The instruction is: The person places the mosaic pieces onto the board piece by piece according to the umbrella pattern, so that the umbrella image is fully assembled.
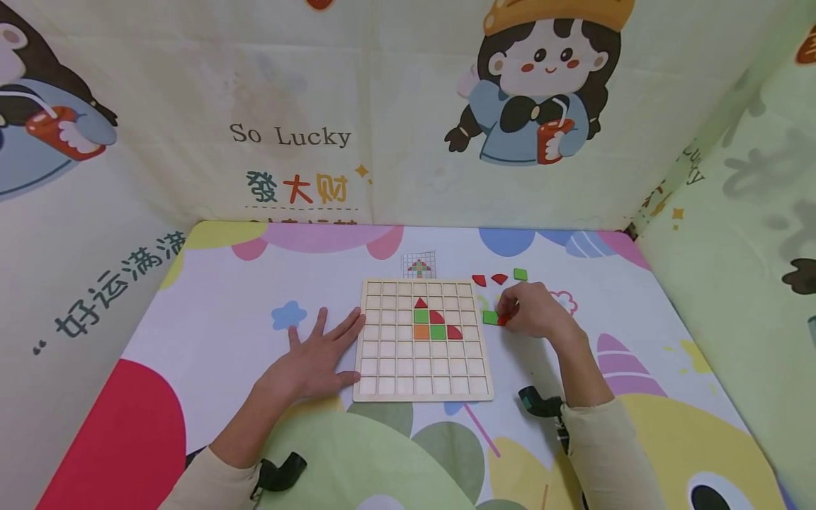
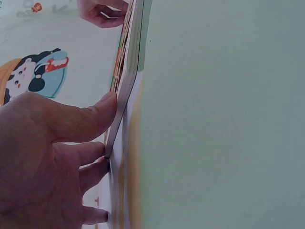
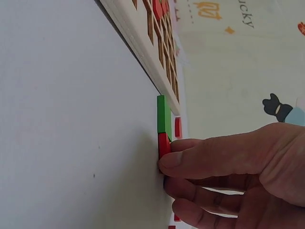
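A light wooden grid board (image 1: 387, 368) lies on the table. Set in its cells are a red triangle (image 1: 421, 303), a green square (image 1: 421, 316), red quarter-circle pieces (image 1: 436, 317) and an orange square (image 1: 421, 331), among others. Along the board's left edge my left hand (image 1: 315, 361) rests with fingers spread, thumb and fingertips touching the rim. Right of the board, my right hand (image 1: 535, 312) pinches a red piece (image 3: 163, 143) on the tabletop; its shape is mostly hidden by the fingers. That piece touches a loose green square (image 3: 163, 114).
Beyond the right hand lie two red curved pieces (image 1: 500, 278) and another green square (image 1: 520, 274). A small printed pattern (image 1: 418, 265) of coloured shapes on a grid sits behind the board. Printed cloth walls (image 1: 408, 142) rise at the back and sides.
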The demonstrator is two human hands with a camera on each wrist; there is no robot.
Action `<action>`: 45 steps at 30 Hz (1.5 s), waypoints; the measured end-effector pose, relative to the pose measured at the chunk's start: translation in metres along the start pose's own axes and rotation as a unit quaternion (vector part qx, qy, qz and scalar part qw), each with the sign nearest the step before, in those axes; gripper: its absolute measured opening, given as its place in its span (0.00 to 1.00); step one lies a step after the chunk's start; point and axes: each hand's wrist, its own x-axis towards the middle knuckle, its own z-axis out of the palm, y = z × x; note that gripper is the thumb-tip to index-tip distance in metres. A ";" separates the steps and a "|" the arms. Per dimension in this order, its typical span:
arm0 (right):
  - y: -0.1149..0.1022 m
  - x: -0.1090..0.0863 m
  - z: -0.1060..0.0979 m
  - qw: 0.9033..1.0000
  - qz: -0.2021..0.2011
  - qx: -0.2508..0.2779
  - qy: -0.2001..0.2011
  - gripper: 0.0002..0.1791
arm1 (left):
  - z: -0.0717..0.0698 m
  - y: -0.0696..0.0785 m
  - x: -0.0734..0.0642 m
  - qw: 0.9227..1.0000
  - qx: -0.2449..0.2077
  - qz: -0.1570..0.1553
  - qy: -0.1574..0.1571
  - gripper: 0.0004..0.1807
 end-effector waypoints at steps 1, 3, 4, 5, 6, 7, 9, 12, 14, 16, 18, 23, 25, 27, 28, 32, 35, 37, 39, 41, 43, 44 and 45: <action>0.000 0.000 0.000 1.000 0.001 0.001 -0.001 0.08 | 0.000 0.000 0.000 1.000 0.001 0.000 -0.001 0.50; -0.001 0.000 -0.001 1.000 0.005 0.002 -0.003 0.08 | 0.000 0.000 0.000 1.000 0.001 -0.001 -0.002 0.50; -0.001 -0.001 -0.001 1.000 0.006 0.003 -0.004 0.08 | 0.000 0.000 0.001 1.000 0.001 -0.001 -0.003 0.50; -0.002 -0.001 -0.002 1.000 0.007 0.002 -0.005 0.08 | 0.000 0.000 0.001 1.000 0.001 -0.001 -0.003 0.50; -0.002 -0.002 -0.002 1.000 0.007 0.001 -0.005 0.07 | 0.000 0.000 0.001 1.000 0.002 0.000 -0.002 0.50; -0.002 -0.002 -0.002 1.000 0.008 -0.001 -0.004 0.07 | 0.000 0.000 0.001 1.000 0.002 -0.001 -0.003 0.50; -0.002 -0.003 -0.003 1.000 0.007 -0.005 0.000 0.07 | 0.001 0.000 0.002 1.000 0.002 -0.001 -0.002 0.50; -0.003 -0.003 -0.004 1.000 -0.002 -0.010 0.012 0.07 | 0.001 -0.001 0.002 1.000 0.002 0.002 0.000 0.50; -0.003 -0.004 -0.004 1.000 -0.014 -0.010 0.019 0.07 | 0.001 -0.001 0.003 1.000 0.002 0.002 0.002 0.50; -0.004 -0.004 -0.004 0.999 -0.027 -0.009 0.027 0.07 | 0.001 -0.002 0.003 1.000 0.003 0.005 0.004 0.50; -0.006 -0.004 -0.004 0.999 -0.041 -0.005 0.033 0.07 | 0.002 -0.002 0.003 1.000 0.003 0.006 0.004 0.50; -0.015 -0.002 -0.001 0.997 -0.070 0.021 0.037 0.05 | 0.001 -0.002 0.003 1.000 0.005 0.005 0.003 0.50; -0.019 -0.001 0.001 0.996 -0.079 0.029 0.038 0.06 | 0.000 -0.002 0.003 1.000 0.005 0.001 0.000 0.51; -0.023 0.000 0.003 0.995 -0.088 0.034 0.038 0.06 | 0.000 -0.002 0.002 1.000 0.003 -0.001 -0.002 0.51; -0.026 0.000 0.004 0.994 -0.092 0.037 0.039 0.06 | 0.000 -0.002 0.002 1.000 0.002 -0.001 -0.003 0.51; -0.037 0.003 0.008 0.992 -0.111 0.040 0.041 0.07 | 0.000 -0.002 0.001 1.000 0.001 -0.003 -0.004 0.50; -0.048 0.005 0.010 0.991 -0.121 0.036 0.036 0.08 | 0.001 -0.001 0.001 1.000 0.002 -0.003 -0.003 0.50; -0.057 0.008 0.012 0.991 -0.125 0.036 0.027 0.08 | 0.000 -0.001 0.001 1.000 0.000 -0.003 -0.004 0.50; -0.065 0.011 0.014 0.991 -0.128 0.038 0.018 0.09 | 0.000 0.000 0.000 1.000 -0.001 -0.002 -0.005 0.50; -0.074 0.013 0.017 0.990 -0.133 0.041 0.009 0.09 | -0.001 0.000 0.000 1.000 -0.004 -0.002 -0.006 0.50; -0.081 0.016 0.020 0.990 -0.138 0.041 0.000 0.08 | -0.002 0.001 0.000 1.000 -0.004 -0.002 -0.006 0.50; -0.084 0.018 0.023 0.989 -0.140 0.040 -0.005 0.08 | -0.002 0.001 0.000 1.000 -0.004 -0.002 -0.006 0.50; -0.088 0.019 0.025 0.989 -0.142 0.040 -0.011 0.08 | -0.003 0.001 -0.001 1.000 -0.004 -0.003 -0.007 0.50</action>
